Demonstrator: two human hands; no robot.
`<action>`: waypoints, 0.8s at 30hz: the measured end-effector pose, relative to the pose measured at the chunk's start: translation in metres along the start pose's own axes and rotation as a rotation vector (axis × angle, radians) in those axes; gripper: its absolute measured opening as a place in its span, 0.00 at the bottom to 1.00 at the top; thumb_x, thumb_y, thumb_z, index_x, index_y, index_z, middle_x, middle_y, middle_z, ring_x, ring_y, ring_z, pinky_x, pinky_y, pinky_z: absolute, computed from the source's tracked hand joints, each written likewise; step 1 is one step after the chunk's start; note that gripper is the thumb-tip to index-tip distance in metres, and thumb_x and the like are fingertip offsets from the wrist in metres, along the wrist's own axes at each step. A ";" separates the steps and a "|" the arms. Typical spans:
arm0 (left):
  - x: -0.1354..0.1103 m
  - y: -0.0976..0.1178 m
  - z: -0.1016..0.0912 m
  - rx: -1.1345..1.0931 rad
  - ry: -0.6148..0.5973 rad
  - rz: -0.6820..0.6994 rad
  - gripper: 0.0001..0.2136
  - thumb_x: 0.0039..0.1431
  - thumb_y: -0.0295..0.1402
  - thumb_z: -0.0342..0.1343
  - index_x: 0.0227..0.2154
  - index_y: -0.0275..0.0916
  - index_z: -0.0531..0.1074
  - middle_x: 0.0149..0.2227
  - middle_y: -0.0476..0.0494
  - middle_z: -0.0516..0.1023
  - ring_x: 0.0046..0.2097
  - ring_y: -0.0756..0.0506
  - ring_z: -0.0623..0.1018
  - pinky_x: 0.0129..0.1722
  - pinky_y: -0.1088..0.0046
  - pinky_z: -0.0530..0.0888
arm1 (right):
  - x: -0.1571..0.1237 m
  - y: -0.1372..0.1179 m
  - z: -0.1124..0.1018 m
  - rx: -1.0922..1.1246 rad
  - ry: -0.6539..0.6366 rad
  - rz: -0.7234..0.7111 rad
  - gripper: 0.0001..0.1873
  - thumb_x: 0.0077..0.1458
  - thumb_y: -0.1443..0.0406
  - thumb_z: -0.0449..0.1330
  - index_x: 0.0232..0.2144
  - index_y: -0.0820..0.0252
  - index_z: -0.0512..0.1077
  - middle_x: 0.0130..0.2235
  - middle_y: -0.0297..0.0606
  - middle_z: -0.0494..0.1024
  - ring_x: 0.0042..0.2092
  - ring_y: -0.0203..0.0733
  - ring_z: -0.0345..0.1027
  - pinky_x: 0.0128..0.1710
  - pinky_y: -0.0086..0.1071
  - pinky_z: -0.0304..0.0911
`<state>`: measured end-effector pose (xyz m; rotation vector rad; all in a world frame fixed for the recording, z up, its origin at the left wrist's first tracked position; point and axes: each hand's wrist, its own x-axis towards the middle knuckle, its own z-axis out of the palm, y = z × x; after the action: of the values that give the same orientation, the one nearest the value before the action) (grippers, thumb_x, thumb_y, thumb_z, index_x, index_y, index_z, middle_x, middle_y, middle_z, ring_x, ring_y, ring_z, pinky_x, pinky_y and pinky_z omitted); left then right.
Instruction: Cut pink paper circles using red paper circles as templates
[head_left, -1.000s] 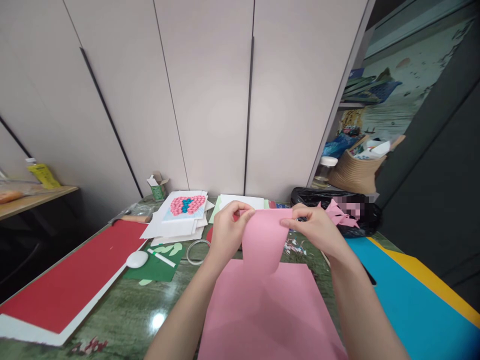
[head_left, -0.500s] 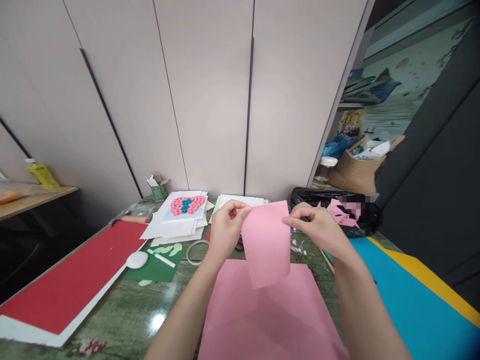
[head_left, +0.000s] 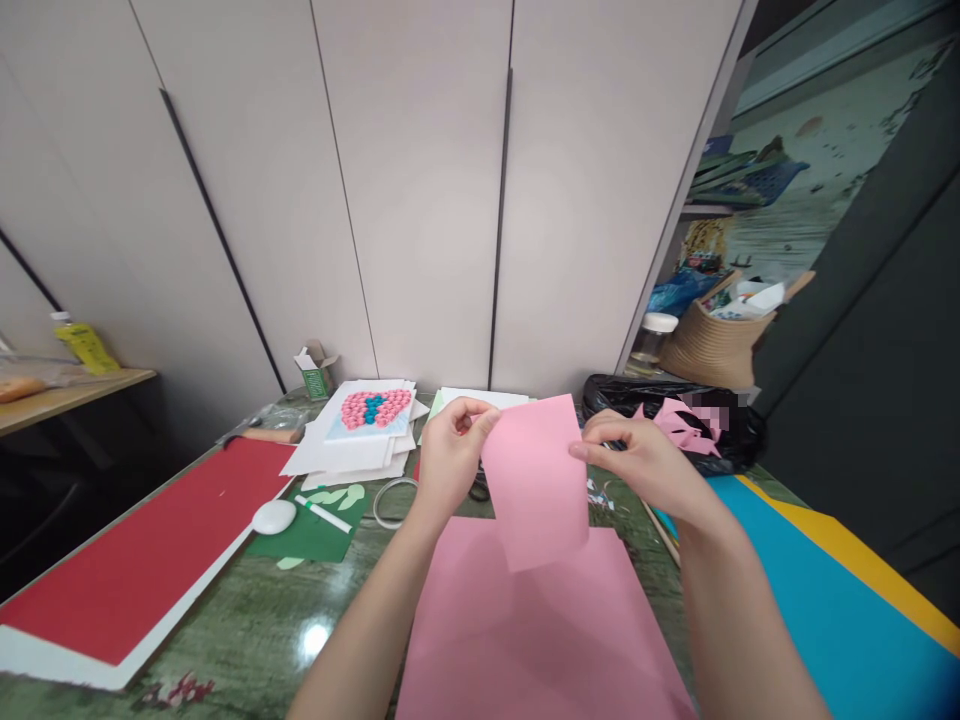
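Observation:
A small rectangular sheet of pink paper (head_left: 536, 485) hangs in the air between my two hands. My left hand (head_left: 454, 450) pinches its upper left corner between thumb and fingers. On the opposite side, my right hand (head_left: 637, 455) pinches the right edge a little below the top corner. Beneath it lies a larger sheet of pink paper (head_left: 540, 640), flat on the green marbled table (head_left: 247, 620). A silvery ring-shaped roll (head_left: 379, 520) rests left of my left wrist. Dark scissor-like handles (head_left: 478, 490) show partly behind the small sheet.
Red card (head_left: 165, 540), a white oval object (head_left: 274, 517) and green paper (head_left: 300, 545) lie left. White sheets with a pink-and-blue heart picture (head_left: 375, 415) lie at the back. A black bag (head_left: 739, 445) of pink scraps and blue card (head_left: 810, 590) are right.
The small pink sheet has risen slightly and its right side has swung a little to the right. Both hands keep their pinch on it.

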<state>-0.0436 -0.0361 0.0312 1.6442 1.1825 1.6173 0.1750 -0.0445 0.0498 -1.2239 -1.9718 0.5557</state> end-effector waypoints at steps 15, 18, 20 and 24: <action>-0.006 0.007 0.007 0.028 -0.203 -0.047 0.06 0.51 0.34 0.52 0.26 0.38 0.71 0.28 0.48 0.74 0.30 0.50 0.70 0.29 0.76 0.65 | 0.006 -0.010 0.021 0.092 0.243 -0.005 0.07 0.47 0.60 0.60 0.26 0.57 0.76 0.33 0.39 0.76 0.40 0.46 0.66 0.41 0.37 0.59; -0.008 0.012 0.006 0.046 -0.215 -0.053 0.06 0.51 0.35 0.52 0.26 0.39 0.71 0.29 0.48 0.74 0.30 0.49 0.69 0.28 0.76 0.64 | 0.006 -0.010 0.021 0.095 0.233 -0.024 0.09 0.47 0.60 0.60 0.22 0.58 0.75 0.29 0.39 0.75 0.38 0.45 0.66 0.38 0.37 0.59; -0.008 0.014 0.006 0.055 -0.216 -0.052 0.06 0.51 0.35 0.52 0.26 0.39 0.71 0.29 0.48 0.74 0.30 0.49 0.69 0.28 0.76 0.64 | 0.006 -0.009 0.020 0.082 0.233 -0.042 0.09 0.47 0.60 0.59 0.22 0.58 0.75 0.29 0.39 0.74 0.37 0.45 0.65 0.38 0.37 0.58; -0.009 0.014 0.005 0.078 -0.212 -0.016 0.06 0.52 0.34 0.51 0.26 0.39 0.70 0.29 0.48 0.74 0.31 0.49 0.70 0.28 0.76 0.64 | 0.006 -0.009 0.021 0.040 0.223 -0.066 0.07 0.49 0.62 0.58 0.23 0.57 0.73 0.31 0.38 0.74 0.38 0.44 0.65 0.38 0.36 0.58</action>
<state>-0.0343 -0.0497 0.0383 1.7996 1.1584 1.3632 0.1524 -0.0424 0.0449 -1.1404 -1.7976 0.4054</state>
